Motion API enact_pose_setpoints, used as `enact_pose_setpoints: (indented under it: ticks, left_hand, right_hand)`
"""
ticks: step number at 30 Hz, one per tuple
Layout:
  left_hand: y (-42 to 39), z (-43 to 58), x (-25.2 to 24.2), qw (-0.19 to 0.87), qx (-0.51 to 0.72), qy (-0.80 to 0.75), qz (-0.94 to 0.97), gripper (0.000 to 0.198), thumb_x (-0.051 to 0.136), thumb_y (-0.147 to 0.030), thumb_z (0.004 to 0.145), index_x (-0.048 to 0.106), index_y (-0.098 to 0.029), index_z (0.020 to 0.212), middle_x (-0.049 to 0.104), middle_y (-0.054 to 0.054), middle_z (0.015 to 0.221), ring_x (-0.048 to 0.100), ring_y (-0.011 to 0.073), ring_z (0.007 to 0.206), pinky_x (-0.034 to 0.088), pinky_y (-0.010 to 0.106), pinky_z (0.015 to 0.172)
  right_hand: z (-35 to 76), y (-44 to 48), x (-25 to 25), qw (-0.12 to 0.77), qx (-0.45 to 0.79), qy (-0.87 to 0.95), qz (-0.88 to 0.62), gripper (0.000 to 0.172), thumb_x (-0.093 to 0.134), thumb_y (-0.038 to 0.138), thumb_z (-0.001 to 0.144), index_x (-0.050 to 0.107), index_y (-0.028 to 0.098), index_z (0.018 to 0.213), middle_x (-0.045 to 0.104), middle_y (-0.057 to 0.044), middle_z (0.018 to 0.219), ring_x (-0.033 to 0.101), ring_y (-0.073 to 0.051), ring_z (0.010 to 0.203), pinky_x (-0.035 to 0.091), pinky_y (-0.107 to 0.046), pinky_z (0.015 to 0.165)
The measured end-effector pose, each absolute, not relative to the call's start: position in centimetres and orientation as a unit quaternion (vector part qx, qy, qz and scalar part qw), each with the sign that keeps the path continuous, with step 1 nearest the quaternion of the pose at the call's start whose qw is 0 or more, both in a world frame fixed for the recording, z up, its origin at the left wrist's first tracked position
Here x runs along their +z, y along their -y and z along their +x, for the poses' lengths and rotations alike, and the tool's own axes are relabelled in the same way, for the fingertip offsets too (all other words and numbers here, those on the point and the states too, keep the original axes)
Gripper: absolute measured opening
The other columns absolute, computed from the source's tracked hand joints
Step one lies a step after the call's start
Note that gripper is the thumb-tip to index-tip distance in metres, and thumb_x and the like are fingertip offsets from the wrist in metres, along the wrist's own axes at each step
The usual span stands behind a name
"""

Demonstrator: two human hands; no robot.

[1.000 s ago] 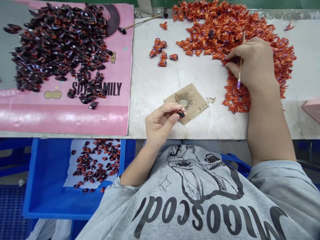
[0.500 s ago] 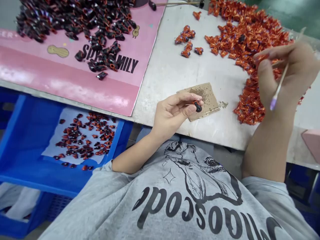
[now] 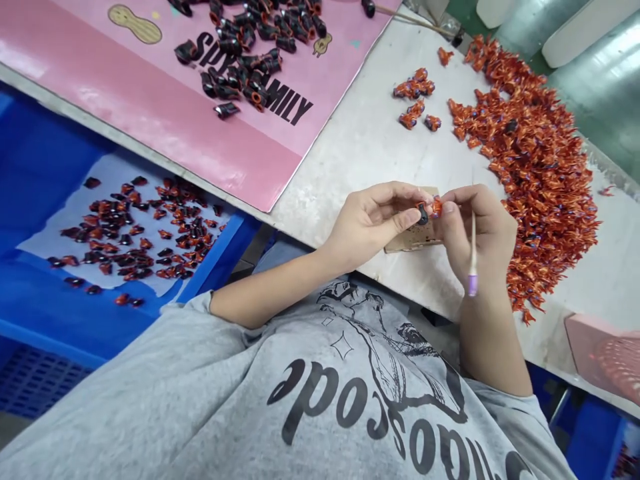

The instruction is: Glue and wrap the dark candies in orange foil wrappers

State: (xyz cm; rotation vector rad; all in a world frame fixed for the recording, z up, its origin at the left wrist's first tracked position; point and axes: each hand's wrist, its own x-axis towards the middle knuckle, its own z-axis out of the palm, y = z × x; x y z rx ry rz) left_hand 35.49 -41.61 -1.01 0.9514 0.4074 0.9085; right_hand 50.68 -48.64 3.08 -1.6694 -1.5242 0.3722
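My left hand [image 3: 367,217] pinches a small black piece with an orange rim [image 3: 423,214] between thumb and fingertips. Thumb and index finger of my right hand [image 3: 480,223] grip a small orange piece [image 3: 437,207], held right against the black one; whether the two are joined I cannot tell. A thin stick with a purple end [image 3: 473,283] is also tucked in my right hand, pointing down toward me. Beneath the fingers lies a speckled brown cardboard square [image 3: 413,239], partly covered by my hands.
A large heap of orange pieces [image 3: 550,193] spreads to the right, with several loose ones [image 3: 414,87] left of it. Black pieces [image 3: 250,67] lie on a pink printed sheet [image 3: 240,160]. Black-and-orange pieces [image 3: 125,233] rest on white paper in a blue bin [image 3: 60,313]. A pink container [image 3: 595,347] stands right.
My right hand has come from the orange heap to my left hand, bringing an orange piece up to the black one. The camera view has turned and shifted.
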Motion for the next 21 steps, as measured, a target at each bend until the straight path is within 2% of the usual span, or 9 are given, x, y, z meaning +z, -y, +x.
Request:
enact_pose_setpoints:
  ticks: [2,4,11,18,21]
  left_hand:
    - [41.5,35.6,-1.1,0.779,0.416,-0.180,0.433,0.024,0.085,-0.037,0.074,0.075,-0.022,0.090,0.077,0.003,0.097,0.074,0.0232,0.104,0.060,0.042,0.099]
    - [41.4,35.6,-1.2,0.788,0.411,-0.173,0.425,0.024,0.085,-0.036,0.074,0.075,-0.022,0.090,0.077,0.003,0.098,0.074,0.0226,0.104,0.060,0.041,0.099]
    - [41.8,34.9,-0.7,0.815,0.393,-0.186,0.382,0.025,0.082,-0.036,0.078,0.072,-0.021,0.096,0.076,0.003,0.099,0.074,0.0219,0.104,0.064,0.040,0.095]
    - [42.2,34.5,1.5,0.816,0.391,-0.221,0.363,0.031,0.083,-0.039,0.078,0.069,-0.021,0.097,0.076,-0.001,0.104,0.073,0.0205,0.112,0.060,0.035,0.103]
    - [42.6,34.8,2.1,0.807,0.396,-0.219,0.380,0.029,0.081,-0.040,0.080,0.068,-0.022,0.098,0.076,-0.001,0.105,0.072,0.0203,0.114,0.059,0.034,0.104]
  right_hand:
    - [50.5,48.6,3.0,0.380,0.032,0.640,-0.667,0.009,0.059,0.021,0.092,0.057,0.022,0.083,0.059,0.002,0.068,0.055,-0.012,0.056,0.041,-0.027,0.052]
    - [50.3,48.5,2.9,0.372,-0.028,0.663,-0.649,0.010,0.058,0.017,0.091,0.058,0.023,0.083,0.061,0.000,0.073,0.058,-0.014,0.062,0.044,-0.029,0.058]
    - [50.2,49.0,2.4,0.406,-0.018,0.663,-0.629,0.012,0.053,0.019,0.099,0.063,0.022,0.094,0.068,-0.005,0.089,0.066,-0.018,0.081,0.053,-0.032,0.070]
    - [49.7,48.9,2.9,0.484,-0.015,0.676,-0.556,0.014,0.064,0.017,0.094,0.070,0.022,0.106,0.072,-0.005,0.099,0.071,-0.019,0.092,0.060,-0.034,0.077]
    - [49.5,48.6,2.5,0.544,0.027,0.637,-0.546,0.017,0.068,0.020,0.093,0.071,0.023,0.109,0.073,-0.006,0.100,0.072,-0.020,0.093,0.062,-0.036,0.078]
